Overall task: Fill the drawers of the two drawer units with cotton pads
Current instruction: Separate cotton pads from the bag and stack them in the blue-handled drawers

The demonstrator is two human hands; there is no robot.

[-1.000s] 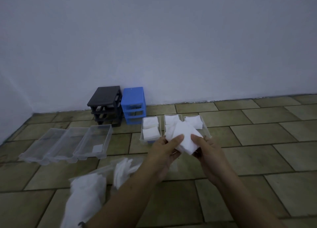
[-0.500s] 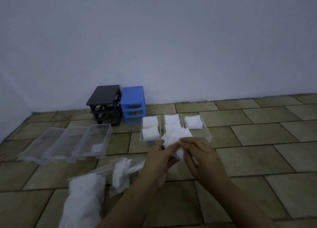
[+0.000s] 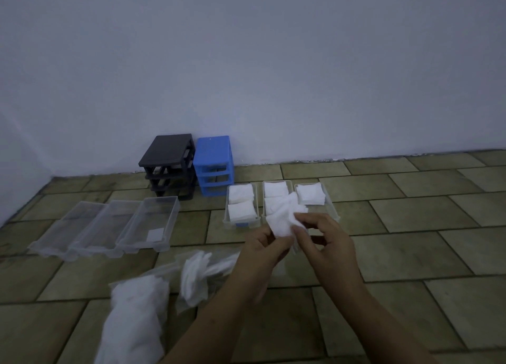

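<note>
Judging by the floor layout, roughly half is done: three drawers point(image 3: 279, 203) near the blue unit point(image 3: 214, 166) hold cotton pads point(image 3: 282, 221), three clear drawers point(image 3: 109, 226) sit nearly empty, another bunch is pinched by both hands, left point(image 3: 260, 257) and right point(image 3: 325, 243).

I see my two bare forearms, no sleeves showing up to the frame's edge. My left hand point(image 3: 257, 257) and right hand point(image 3: 325, 243) wear no gloves, rings or watch that I can see.
</note>
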